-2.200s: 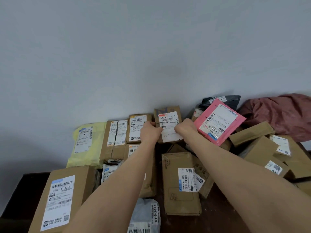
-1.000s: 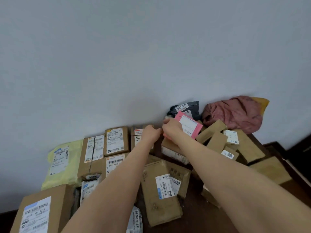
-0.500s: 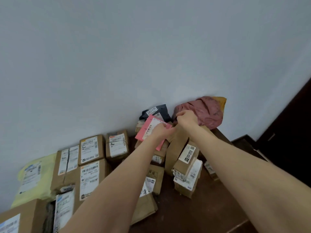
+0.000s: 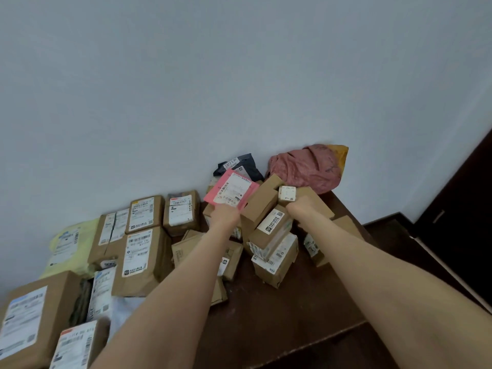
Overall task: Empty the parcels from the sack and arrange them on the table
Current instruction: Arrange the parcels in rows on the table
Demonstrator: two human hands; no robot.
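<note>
boxes (image 4: pixel 269 227) crowd pink mailer (image 4: pixel 231 191); sack (image 4: pixel 306 169) behind.

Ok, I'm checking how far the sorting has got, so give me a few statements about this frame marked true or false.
1. The left hand holds the pink mailer by its lower edge. True.
2. The red sack lies at the near edge of the table. False: it lies crumpled at the far end, against the wall.
3. A pale yellow mailer stands at the left end of the row by the wall. True.
4. The right hand rests flat on bare table. False: it is up in the pile, fingers curled on a cardboard box.
5. The dark grey mailer lies in front of the pink mailer. False: it lies behind it, by the wall.
</note>
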